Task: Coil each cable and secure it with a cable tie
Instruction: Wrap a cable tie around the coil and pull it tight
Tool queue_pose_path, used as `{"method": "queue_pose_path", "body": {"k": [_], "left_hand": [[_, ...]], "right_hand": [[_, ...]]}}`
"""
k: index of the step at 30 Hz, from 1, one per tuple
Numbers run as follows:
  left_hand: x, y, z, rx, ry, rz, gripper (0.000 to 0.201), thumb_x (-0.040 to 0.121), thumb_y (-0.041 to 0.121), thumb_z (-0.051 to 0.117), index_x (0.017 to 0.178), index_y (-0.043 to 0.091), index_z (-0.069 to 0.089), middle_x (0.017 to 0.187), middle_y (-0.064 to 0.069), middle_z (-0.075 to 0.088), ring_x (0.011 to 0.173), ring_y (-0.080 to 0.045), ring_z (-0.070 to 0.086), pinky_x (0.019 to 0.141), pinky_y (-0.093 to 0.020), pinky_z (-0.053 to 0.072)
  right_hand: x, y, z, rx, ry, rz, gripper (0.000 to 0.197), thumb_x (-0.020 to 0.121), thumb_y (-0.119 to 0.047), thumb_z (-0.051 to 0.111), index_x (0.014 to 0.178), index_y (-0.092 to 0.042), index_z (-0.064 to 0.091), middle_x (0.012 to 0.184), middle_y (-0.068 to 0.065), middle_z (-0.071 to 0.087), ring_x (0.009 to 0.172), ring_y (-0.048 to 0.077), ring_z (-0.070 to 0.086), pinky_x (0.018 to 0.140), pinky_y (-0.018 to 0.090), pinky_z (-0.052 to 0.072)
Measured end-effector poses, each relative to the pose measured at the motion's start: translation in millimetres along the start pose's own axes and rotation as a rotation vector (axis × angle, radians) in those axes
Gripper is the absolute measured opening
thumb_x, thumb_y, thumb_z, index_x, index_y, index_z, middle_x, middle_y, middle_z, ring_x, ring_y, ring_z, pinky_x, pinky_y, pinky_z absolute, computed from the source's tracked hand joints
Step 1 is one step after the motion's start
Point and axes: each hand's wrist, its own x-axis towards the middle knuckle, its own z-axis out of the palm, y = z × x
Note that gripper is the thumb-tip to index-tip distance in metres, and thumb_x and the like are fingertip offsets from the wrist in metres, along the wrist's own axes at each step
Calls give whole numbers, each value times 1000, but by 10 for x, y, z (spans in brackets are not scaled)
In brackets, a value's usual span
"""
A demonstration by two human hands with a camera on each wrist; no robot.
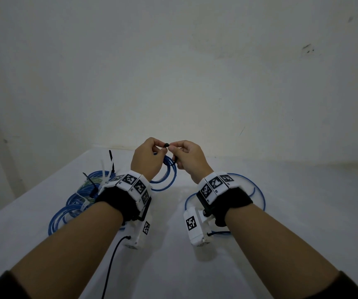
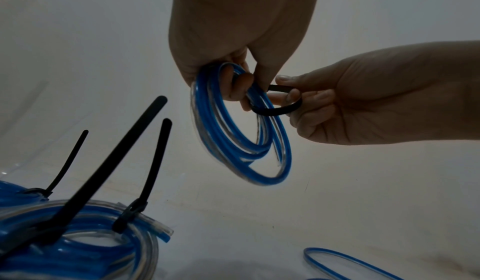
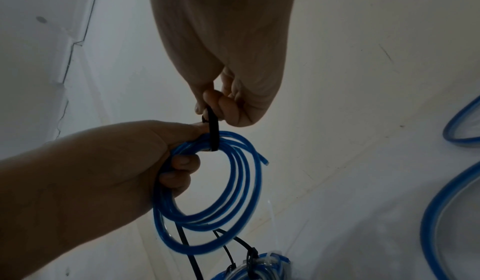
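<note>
A blue coiled cable [image 1: 169, 171] [image 2: 244, 141] [image 3: 233, 182] hangs above the white table. My left hand [image 1: 150, 157] [image 2: 233, 59] [image 3: 116, 171] grips the top of the coil, fingers curled round its strands. A black cable tie [image 1: 166, 145] [image 2: 278, 110] [image 3: 213, 132] loops round the strands there. My right hand [image 1: 186, 156] [image 2: 350, 104] [image 3: 228, 100] pinches the tie between thumb and fingers, right beside the left hand. Where the tie's tail ends is hidden by the fingers.
A pile of tied blue coils [image 1: 80, 199] [image 2: 72, 233] [image 3: 259, 268] lies at the left, black and white tie tails sticking up. A loose blue cable [image 1: 249, 190] [image 3: 446, 212] lies on the table [image 1: 292, 212] under my right wrist. A white wall stands behind.
</note>
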Motion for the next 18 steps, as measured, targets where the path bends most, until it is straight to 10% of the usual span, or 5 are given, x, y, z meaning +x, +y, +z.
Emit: {"method": "queue_pose_path", "body": {"k": [18], "left_hand": [[3,38,-58,14,-81,63,6,90,17,58,96,19,59,76,3,62,68,-6,59,63,-18,42]], "right_hand": [[3,-108,17,122,-27,70,18,93,-13,56,103,1,62,59,5,49,37,6,39,46,21,36]]}}
